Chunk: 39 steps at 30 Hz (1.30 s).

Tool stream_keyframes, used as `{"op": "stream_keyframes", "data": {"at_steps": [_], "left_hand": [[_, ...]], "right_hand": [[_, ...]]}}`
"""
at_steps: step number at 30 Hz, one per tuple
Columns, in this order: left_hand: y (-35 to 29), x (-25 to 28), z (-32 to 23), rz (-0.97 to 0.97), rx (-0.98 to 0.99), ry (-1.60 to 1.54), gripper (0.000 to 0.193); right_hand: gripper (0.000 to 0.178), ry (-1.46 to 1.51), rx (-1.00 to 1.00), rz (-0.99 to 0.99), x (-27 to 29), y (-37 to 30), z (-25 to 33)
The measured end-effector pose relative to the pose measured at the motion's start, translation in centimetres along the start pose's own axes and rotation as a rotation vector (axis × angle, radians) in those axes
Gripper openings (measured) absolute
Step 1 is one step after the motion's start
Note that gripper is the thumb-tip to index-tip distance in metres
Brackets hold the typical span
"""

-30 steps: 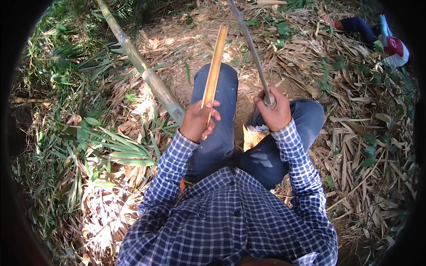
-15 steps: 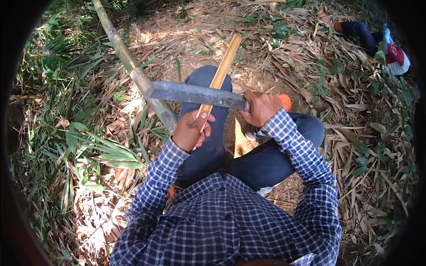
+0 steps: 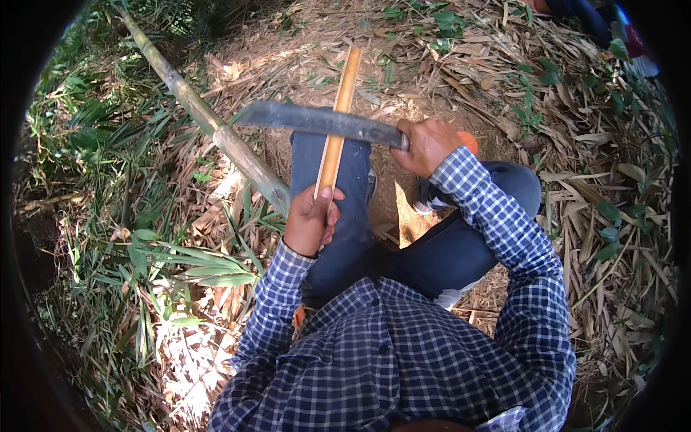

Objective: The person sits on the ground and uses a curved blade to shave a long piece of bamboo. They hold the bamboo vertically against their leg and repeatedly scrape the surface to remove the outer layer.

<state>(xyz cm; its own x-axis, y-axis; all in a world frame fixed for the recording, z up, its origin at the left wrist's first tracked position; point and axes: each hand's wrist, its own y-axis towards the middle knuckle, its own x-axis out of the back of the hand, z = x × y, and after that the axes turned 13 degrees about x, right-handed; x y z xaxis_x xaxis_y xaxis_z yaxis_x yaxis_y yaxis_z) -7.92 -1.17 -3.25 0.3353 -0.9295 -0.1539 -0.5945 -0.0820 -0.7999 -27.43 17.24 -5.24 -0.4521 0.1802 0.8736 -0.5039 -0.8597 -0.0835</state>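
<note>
My left hand [image 3: 314, 219] is closed round the lower end of a split bamboo strip [image 3: 330, 162], thumb lying on top. The strip points up and away over my left knee, its pale yellow inner face showing. In my right hand [image 3: 428, 146] is the handle of a machete [image 3: 302, 119], mostly hidden by my fingers; an orange part shows behind the hand. The dark blade lies crosswise over the strip, its broad tip reaching out to the left. Whether the edge touches the strip I cannot tell.
A long bamboo pole [image 3: 194, 108] slants along the ground at the left, beside green leaves [image 3: 212, 270]. Dry bamboo leaves [image 3: 604, 173] litter the right side. At the far upper right, part of another person [image 3: 633, 47] shows at the picture's rim.
The machete blade has moved up along the strip, away from my left hand. The strip stands more upright, and the view has shifted, leaving less of the other person visible.
</note>
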Motion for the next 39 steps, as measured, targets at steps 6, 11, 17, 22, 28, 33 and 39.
{"op": "stream_keyframes", "data": {"at_steps": [6,11,17,22,28,33,39], "left_hand": [[0.6,-0.2,0.3,-0.033,-0.038,-0.016,0.034],[0.7,0.4,1.0,-0.025,-0.069,0.002,0.032],[0.7,0.2,0.8,-0.025,-0.063,-0.05,0.032],[0.5,0.0,0.9,0.015,-0.046,-0.065,0.032],[0.4,-0.2,1.1,0.007,-0.057,-0.062,0.033],[0.2,0.0,1.5,0.003,-0.042,-0.062,0.032],[0.2,-0.1,1.3,0.008,-0.038,-0.074,0.03]], "right_hand": [[0.021,-0.058,0.089,-0.036,-0.4,0.3,-0.5],[0.022,-0.036,0.141,-0.004,-1.0,-1.2,1.6],[0.022,-0.054,0.057,-0.052,-0.7,0.7,0.2],[0.022,-0.119,0.208,0.02,-0.3,-0.5,0.9],[0.02,-0.08,0.061,-0.014,-0.3,0.8,0.3],[0.021,-0.103,0.087,0.026,-1.1,1.2,-0.6],[0.022,-0.09,0.251,-0.063,-1.0,0.7,0.0]]}}
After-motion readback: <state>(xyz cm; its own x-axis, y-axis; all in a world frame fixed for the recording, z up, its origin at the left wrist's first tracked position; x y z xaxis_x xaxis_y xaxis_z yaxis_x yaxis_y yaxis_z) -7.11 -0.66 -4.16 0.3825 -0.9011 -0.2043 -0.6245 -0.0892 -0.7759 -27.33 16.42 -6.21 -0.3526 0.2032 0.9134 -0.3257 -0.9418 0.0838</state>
